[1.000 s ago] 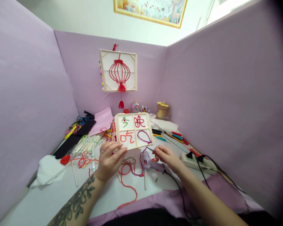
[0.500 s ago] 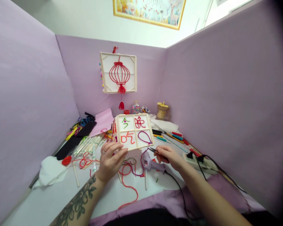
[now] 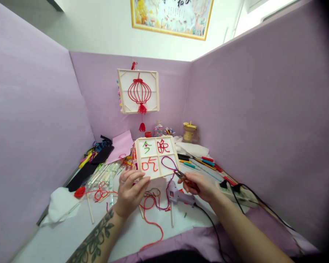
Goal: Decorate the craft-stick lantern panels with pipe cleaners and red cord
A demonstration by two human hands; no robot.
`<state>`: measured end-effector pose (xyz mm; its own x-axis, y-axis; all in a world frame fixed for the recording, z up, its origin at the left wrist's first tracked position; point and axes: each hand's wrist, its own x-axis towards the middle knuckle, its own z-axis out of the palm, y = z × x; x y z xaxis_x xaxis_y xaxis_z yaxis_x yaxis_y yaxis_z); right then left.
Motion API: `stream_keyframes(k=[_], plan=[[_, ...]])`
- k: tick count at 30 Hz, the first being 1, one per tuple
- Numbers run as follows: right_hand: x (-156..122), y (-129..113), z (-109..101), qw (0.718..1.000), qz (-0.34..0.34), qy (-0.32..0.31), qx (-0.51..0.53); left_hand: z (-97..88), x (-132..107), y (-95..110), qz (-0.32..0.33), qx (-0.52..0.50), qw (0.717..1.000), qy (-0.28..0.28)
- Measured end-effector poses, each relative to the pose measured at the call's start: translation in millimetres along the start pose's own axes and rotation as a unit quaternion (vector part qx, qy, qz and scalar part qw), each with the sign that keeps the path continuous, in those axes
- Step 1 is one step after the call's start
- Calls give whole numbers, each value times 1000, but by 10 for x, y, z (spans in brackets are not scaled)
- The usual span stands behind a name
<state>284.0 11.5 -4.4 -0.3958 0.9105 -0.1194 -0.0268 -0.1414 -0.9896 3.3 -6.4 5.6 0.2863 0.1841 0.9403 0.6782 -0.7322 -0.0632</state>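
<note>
My left hand [image 3: 133, 191] grips the lower left edge of a lantern-like box [image 3: 157, 157], its white front split into four panes by pale wooden strips. Green, red and orange cord characters fill three panes. In the lower right pane lies a loop of purple cord [image 3: 168, 163], its tail hanging over the frame's bottom edge. Closed around a small pair of dark-tipped scissors [image 3: 190, 182] is my right hand [image 3: 204, 188]. The scissor tips are at the purple cord by the bottom right corner of the box; whether the blades touch it I cannot tell.
Below the box lie a glue gun [image 3: 182, 197] with a black cable and loose red yarn [image 3: 153, 223]. A power strip [image 3: 242, 193] stands at the right, near several markers [image 3: 208, 162]. White cloth [image 3: 60, 206] lies left. A finished lantern [image 3: 139, 91] hangs behind.
The scissors have moved up and left onto the purple cord near the box's corner. The cord loop sits slightly differently in its pane. The view has tilted up a little.
</note>
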Motion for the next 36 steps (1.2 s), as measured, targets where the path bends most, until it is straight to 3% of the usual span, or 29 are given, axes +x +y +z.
stream_keyframes(k=[5,13,16,19,21,23,26,28,31,33,36], plan=[[-34,-14,16,999,44,11,31,1,-12,-2,-5,0,1000,0],[-16,-11,70,995,63,75,-13,1,-22,0,2,-3,1000,-2],[-50,-27,61,997,40,62,-5,3,-36,-6,-4,-3,1000,-3],[-118,-55,-23,992,-35,118,-36,5,-43,-12,-8,-1,1000,-3],[-153,-30,-107,968,-83,199,-128,4,-40,-14,-9,0,1000,-1],[-161,58,-182,914,-63,275,-293,3,-35,-14,-10,0,1000,0],[-130,255,-228,810,21,293,-507,1,-32,-10,-11,1,1000,0],[-108,331,-204,771,-12,309,-556,0,-32,-7,-11,2,1000,-1],[-109,252,-83,760,-192,348,-514,0,-30,-3,-11,3,1000,-1],[-117,106,39,763,-303,313,-477,1,-25,-2,-10,2,1000,0],[-95,-86,216,750,-371,248,-489,5,-17,-5,-7,0,1000,2]])
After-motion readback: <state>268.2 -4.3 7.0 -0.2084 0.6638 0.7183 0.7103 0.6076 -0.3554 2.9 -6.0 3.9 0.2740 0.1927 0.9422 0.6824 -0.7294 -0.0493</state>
